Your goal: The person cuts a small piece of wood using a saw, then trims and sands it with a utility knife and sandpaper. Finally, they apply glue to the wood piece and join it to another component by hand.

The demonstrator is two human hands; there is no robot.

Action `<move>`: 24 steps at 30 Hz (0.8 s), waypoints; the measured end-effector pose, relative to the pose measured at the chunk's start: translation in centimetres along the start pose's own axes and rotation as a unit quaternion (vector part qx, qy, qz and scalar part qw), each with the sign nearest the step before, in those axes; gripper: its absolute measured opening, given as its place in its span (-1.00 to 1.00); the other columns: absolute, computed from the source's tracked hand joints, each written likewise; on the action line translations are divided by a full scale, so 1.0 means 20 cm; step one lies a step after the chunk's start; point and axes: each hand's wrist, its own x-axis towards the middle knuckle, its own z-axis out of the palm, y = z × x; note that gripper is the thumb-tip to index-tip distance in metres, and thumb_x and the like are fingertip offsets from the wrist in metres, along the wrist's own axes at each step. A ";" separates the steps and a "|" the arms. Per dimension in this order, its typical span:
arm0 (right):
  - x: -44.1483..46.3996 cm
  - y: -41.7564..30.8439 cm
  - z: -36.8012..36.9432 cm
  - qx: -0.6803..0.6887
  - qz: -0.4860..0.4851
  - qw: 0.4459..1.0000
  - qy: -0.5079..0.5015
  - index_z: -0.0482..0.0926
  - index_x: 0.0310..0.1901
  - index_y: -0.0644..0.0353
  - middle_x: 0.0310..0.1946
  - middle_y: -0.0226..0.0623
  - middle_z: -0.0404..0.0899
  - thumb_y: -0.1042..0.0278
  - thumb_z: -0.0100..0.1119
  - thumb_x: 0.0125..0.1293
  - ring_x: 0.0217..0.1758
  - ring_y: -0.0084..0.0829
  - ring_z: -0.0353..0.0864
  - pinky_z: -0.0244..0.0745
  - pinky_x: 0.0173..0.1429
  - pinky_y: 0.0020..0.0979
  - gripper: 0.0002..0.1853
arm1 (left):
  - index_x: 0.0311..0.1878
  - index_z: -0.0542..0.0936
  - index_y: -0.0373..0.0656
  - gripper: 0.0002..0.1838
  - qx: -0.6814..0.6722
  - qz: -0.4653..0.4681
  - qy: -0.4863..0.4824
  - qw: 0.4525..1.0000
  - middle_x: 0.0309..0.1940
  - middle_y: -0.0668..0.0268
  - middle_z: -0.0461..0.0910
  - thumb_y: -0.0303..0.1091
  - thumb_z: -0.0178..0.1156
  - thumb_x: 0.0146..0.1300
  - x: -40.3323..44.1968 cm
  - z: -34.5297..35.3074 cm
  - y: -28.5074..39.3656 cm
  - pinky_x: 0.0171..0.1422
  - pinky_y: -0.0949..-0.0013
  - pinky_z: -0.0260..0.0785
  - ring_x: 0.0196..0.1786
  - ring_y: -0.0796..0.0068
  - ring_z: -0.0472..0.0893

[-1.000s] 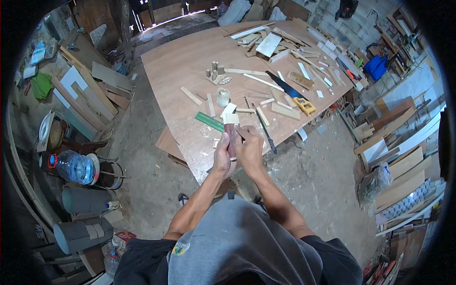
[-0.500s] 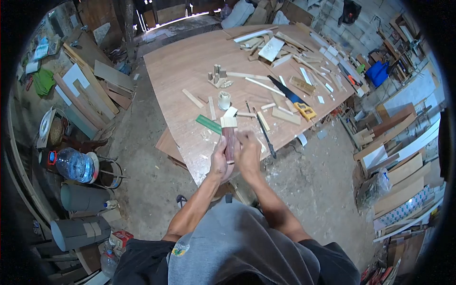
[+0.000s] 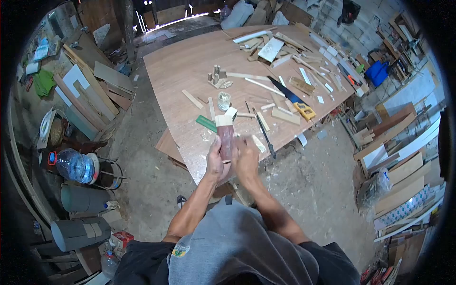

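Observation:
A small block (image 3: 225,137), dark reddish-brown with a pale wooden end pointing away from me, is gripped in my left hand (image 3: 215,159) over the near edge of the table. Close to the block's right side is my right hand (image 3: 246,159), its fingers bent and smeared by motion; whether it holds anything does not show. Just beyond the block lie a green ruler (image 3: 205,122) and a small white piece (image 3: 231,111). A glass jar (image 3: 224,100) with pale contents stands behind them.
The wooden table (image 3: 175,71) carries a handsaw (image 3: 287,92) with a yellow handle, a thin dark tool (image 3: 264,133), loose strips and a pile of offcuts (image 3: 270,49). Boards lean at both sides. A large water bottle (image 3: 75,166) is on the left.
The block has shifted slightly left and turned more of its broad reddish face towards me. My right hand has moved off its surface to the right and is now blurred.

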 end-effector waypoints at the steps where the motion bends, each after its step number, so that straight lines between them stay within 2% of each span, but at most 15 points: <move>1: 0.00 0.00 0.01 0.000 0.008 1.000 -0.001 0.63 -0.18 0.41 -0.28 0.14 0.55 0.63 0.15 0.18 -0.23 0.14 0.57 0.50 -0.12 -0.03 -0.82 | 0.29 0.45 -0.20 -0.48 0.004 0.000 -0.003 1.000 0.11 0.15 0.60 0.03 -0.13 0.56 -0.02 0.00 -0.01 0.38 0.13 0.37 0.18 0.22 0.59; 2: 0.02 0.00 0.02 0.010 -0.001 1.000 0.007 0.63 -0.18 0.41 -0.29 0.14 0.55 0.62 0.15 0.18 -0.23 0.15 0.57 0.50 -0.13 -0.02 -0.82 | 0.29 0.45 -0.20 -0.48 0.006 -0.003 0.000 1.000 0.11 0.15 0.60 0.03 -0.13 0.56 -0.04 0.00 0.00 0.38 0.13 0.37 0.18 0.22 0.59; 4: 0.00 -0.02 0.02 -0.006 -0.033 0.999 0.005 0.62 -0.13 0.40 -0.30 0.16 0.54 0.62 0.14 0.18 -0.22 0.16 0.56 0.50 -0.14 -0.01 -0.78 | 0.25 0.46 -0.17 -0.51 -0.011 -0.006 -0.008 1.000 -0.01 0.22 0.61 0.04 -0.10 0.56 -0.03 0.07 0.09 0.23 0.22 0.44 0.04 0.32 0.62; 7: -0.05 -0.03 0.01 0.032 -0.026 0.999 0.005 0.62 -0.14 0.40 -0.28 0.17 0.54 0.60 0.15 0.17 -0.21 0.16 0.56 0.50 -0.13 0.00 -0.79 | 0.26 0.46 -0.17 -0.49 -0.006 0.010 0.005 1.000 0.01 0.22 0.61 0.06 -0.10 0.55 -0.04 0.07 0.08 0.18 0.22 0.46 0.02 0.32 0.63; 9: 0.01 0.00 0.02 -0.008 0.003 1.000 -0.025 0.64 -0.20 0.41 -0.26 0.18 0.55 0.60 0.15 0.17 -0.22 0.16 0.57 0.51 -0.12 0.00 -0.82 | 0.27 0.45 -0.17 -0.49 -0.009 0.002 0.022 1.000 0.02 0.22 0.61 0.05 -0.10 0.55 -0.06 0.04 0.03 0.20 0.20 0.46 0.03 0.32 0.62; 11: 0.06 0.01 0.05 0.007 -0.028 0.999 0.017 0.64 -0.23 0.43 -0.29 0.18 0.54 0.61 0.13 0.18 -0.24 0.15 0.57 0.49 -0.15 0.01 -0.84 | 0.27 0.44 -0.18 -0.49 -0.015 0.013 0.033 0.999 0.04 0.21 0.60 0.04 -0.10 0.56 -0.02 0.04 0.03 0.22 0.18 0.45 0.06 0.31 0.61; 12: 0.04 0.01 0.06 0.008 -0.036 0.999 0.021 0.64 -0.23 0.43 -0.29 0.18 0.54 0.61 0.13 0.18 -0.24 0.15 0.57 0.49 -0.15 0.01 -0.84 | 0.29 0.43 -0.18 -0.51 -0.027 -0.018 -0.007 0.999 0.05 0.22 0.60 0.01 -0.09 0.56 -0.03 0.04 0.09 0.29 0.18 0.41 0.12 0.32 0.58; 15: -0.04 0.03 0.05 0.026 -0.074 0.997 0.021 0.63 -0.15 0.43 -0.30 0.19 0.53 0.61 0.11 0.20 -0.25 0.15 0.57 0.48 -0.17 0.00 -0.80 | 0.26 0.45 -0.18 -0.51 0.007 0.032 0.019 0.999 -0.01 0.24 0.61 0.02 -0.08 0.56 -0.02 0.07 0.08 0.21 0.20 0.46 0.03 0.32 0.61; 17: 0.04 0.02 0.02 0.001 -0.007 1.000 -0.014 0.63 -0.07 0.44 -0.29 0.16 0.54 0.64 0.14 0.17 -0.24 0.13 0.58 0.48 -0.17 -0.01 -0.73 | 0.25 0.45 -0.19 -0.49 0.027 0.017 0.021 0.999 -0.03 0.24 0.61 0.05 -0.07 0.55 -0.04 0.06 0.05 0.19 0.21 0.47 0.01 0.32 0.62; 19: 0.06 -0.01 0.03 0.027 0.000 1.000 -0.001 0.64 -0.08 0.44 -0.30 0.15 0.54 0.64 0.16 0.16 -0.24 0.12 0.58 0.49 -0.16 -0.02 -0.73 | 0.25 0.45 -0.18 -0.47 0.007 -0.004 -0.016 1.000 -0.02 0.24 0.60 0.08 -0.05 0.53 -0.03 0.07 0.09 0.16 0.21 0.47 0.00 0.32 0.62; 21: -0.02 -0.02 0.04 0.009 -0.071 0.997 0.027 0.64 -0.12 0.43 -0.30 0.16 0.54 0.62 0.14 0.18 -0.24 0.10 0.58 0.49 -0.16 -0.04 -0.77 | 0.25 0.45 -0.19 -0.47 -0.014 0.005 -0.035 0.999 0.01 0.25 0.59 0.07 -0.03 0.53 0.00 0.06 0.09 0.15 0.20 0.48 0.00 0.33 0.61; 23: 0.01 0.01 0.04 0.023 -0.069 0.997 0.033 0.64 -0.14 0.43 -0.28 0.17 0.55 0.61 0.15 0.18 -0.22 0.11 0.59 0.49 -0.15 -0.04 -0.78 | 0.25 0.46 -0.19 -0.49 -0.017 0.012 0.027 0.999 0.00 0.26 0.60 0.05 -0.04 0.54 -0.01 0.10 0.07 0.10 0.21 0.49 -0.03 0.34 0.62; 24: 0.08 0.01 0.02 0.006 -0.043 0.999 0.011 0.65 -0.12 0.45 -0.26 0.18 0.56 0.64 0.16 0.15 -0.20 0.12 0.59 0.50 -0.13 -0.04 -0.75 | 0.29 0.45 -0.19 -0.49 0.003 0.000 -0.011 1.000 0.14 0.18 0.59 0.03 -0.09 0.54 0.00 0.04 0.02 0.40 0.15 0.36 0.19 0.24 0.58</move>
